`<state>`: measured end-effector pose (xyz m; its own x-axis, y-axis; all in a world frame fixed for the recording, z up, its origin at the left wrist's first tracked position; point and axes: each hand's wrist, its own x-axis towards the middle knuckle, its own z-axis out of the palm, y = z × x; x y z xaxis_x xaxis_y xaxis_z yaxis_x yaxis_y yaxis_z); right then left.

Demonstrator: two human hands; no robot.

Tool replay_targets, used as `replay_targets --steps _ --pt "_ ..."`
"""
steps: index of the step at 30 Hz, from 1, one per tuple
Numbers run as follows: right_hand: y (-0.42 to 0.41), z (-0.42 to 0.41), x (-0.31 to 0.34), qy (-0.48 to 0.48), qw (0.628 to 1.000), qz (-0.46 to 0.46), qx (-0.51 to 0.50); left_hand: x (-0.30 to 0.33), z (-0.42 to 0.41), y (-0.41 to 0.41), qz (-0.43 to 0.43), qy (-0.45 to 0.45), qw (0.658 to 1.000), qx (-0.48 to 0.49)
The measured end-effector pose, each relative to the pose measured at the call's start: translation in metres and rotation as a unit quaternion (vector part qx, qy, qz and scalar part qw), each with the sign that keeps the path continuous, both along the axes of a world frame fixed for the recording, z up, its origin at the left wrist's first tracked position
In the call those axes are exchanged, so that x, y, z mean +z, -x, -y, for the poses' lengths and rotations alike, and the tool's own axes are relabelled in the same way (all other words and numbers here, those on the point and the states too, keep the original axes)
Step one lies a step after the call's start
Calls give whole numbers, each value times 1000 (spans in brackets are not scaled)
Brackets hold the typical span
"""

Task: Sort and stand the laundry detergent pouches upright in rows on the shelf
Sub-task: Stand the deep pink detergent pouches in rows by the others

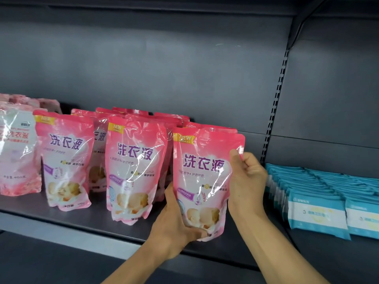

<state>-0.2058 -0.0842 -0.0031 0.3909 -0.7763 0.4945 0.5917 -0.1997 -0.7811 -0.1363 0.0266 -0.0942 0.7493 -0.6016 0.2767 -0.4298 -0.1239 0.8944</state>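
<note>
Pouch (203, 181) upright on grey metal shelf (92, 220); left hand (174, 226), right hand (246, 181) fingers gripping it.

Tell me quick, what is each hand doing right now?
Left hand: closed on the bottom left of the front pink pouch.
Right hand: closed on the same pouch's upper right edge.
</note>
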Motion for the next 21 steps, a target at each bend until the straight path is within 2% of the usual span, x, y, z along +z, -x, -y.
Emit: replay_targets --steps 8,14,21 --pt "5 1 5 36 999 -21 12 4 -3 0 10 12 1000 -23" --pt "11 0 9 37 998 -16 54 8 -2 5 -7 86 995 -43" --pt "12 3 15 11 1000 -2 27 40 -5 12 3 174 984 -28"
